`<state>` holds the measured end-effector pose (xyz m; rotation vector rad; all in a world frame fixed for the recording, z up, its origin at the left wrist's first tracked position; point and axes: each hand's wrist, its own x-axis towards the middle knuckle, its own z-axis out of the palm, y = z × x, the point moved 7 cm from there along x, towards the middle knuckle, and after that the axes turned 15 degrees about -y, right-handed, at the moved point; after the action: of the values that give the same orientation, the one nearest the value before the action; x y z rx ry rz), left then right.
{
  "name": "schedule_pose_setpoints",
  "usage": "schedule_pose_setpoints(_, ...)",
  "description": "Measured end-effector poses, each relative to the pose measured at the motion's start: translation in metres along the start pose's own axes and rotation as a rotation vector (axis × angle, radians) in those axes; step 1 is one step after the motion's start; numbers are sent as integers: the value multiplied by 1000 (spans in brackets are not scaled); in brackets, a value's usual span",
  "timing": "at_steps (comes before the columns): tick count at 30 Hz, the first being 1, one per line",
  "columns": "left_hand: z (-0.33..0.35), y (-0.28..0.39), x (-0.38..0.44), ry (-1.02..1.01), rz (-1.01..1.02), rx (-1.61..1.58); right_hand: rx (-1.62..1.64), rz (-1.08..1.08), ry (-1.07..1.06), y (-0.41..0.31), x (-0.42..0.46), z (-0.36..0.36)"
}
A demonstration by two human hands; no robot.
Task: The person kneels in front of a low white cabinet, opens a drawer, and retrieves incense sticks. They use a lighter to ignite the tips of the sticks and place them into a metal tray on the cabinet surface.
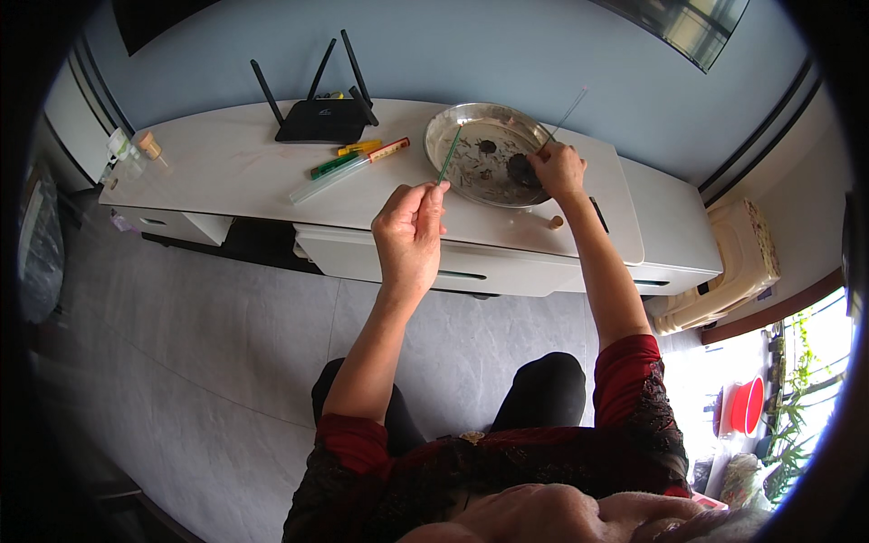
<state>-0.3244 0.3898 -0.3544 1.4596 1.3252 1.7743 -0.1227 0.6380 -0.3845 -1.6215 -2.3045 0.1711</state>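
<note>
My left hand [409, 237] pinches a thin green incense stick [451, 153] between thumb and fingers. The stick slants upward in front of a round metal basin [499, 113], and its tip looks reddish. At the basin's right rim, my right hand [562, 171] grips one or more thin sticks [570, 110] that rise up and to the right. Inside the basin lie scattered burnt bits and two dark round lumps; the larger lump [520, 170] is beside my right fingers. What the fingertips of my right hand touch is partly hidden.
The basin stands on a white cabinet [231, 180]. Left of it lie a clear tube [330, 178], a green item [334, 165] and a yellow item [360, 146]. A black router [322, 122] stands behind. A cork-like stopper [557, 222] sits near the front edge.
</note>
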Motion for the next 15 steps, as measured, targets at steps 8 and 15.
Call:
schedule_pose_setpoints(8,-1,0,0,5,-12,6,-23,-34,82,0,-4,-6)
schedule_pose_setpoints(15,0,1,0,-2,6,3,4,-29,6,3,-3,0)
